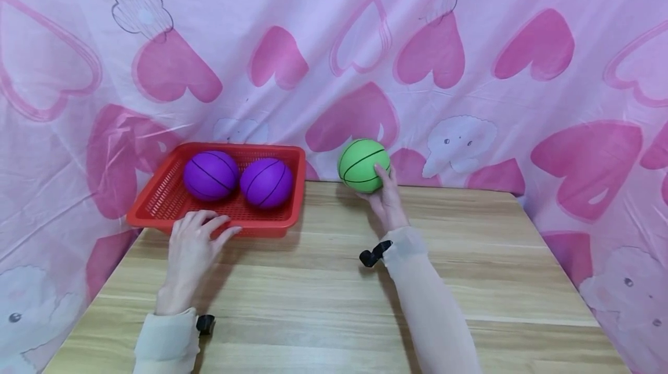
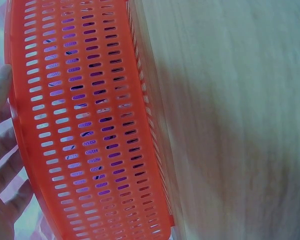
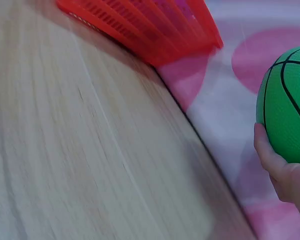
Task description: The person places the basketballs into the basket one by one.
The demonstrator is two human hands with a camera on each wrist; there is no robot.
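My right hand (image 1: 386, 200) holds a small green basketball (image 1: 363, 165) above the back edge of the table, thumb and fingers around its lower right side. In the right wrist view, the green basketball (image 3: 290, 105) shows at the right edge with fingers (image 3: 270, 157) against it. A red plastic basket (image 1: 219, 225) stands at the back left, with two purple basketballs (image 1: 211, 175) (image 1: 267, 183) inside. At its near rim is my left hand (image 1: 193, 246), fingers loosely spread and reaching over the edge. The left wrist view shows the basket's slotted side (image 2: 85, 120) beside that hand's fingers (image 2: 5, 155).
The wooden table (image 1: 313, 298) extends from the basket to the right and toward me. Behind it and along both sides hangs a pink cloth (image 1: 323, 101) printed with hearts. Each wrist carries a small black camera (image 1: 374, 253).
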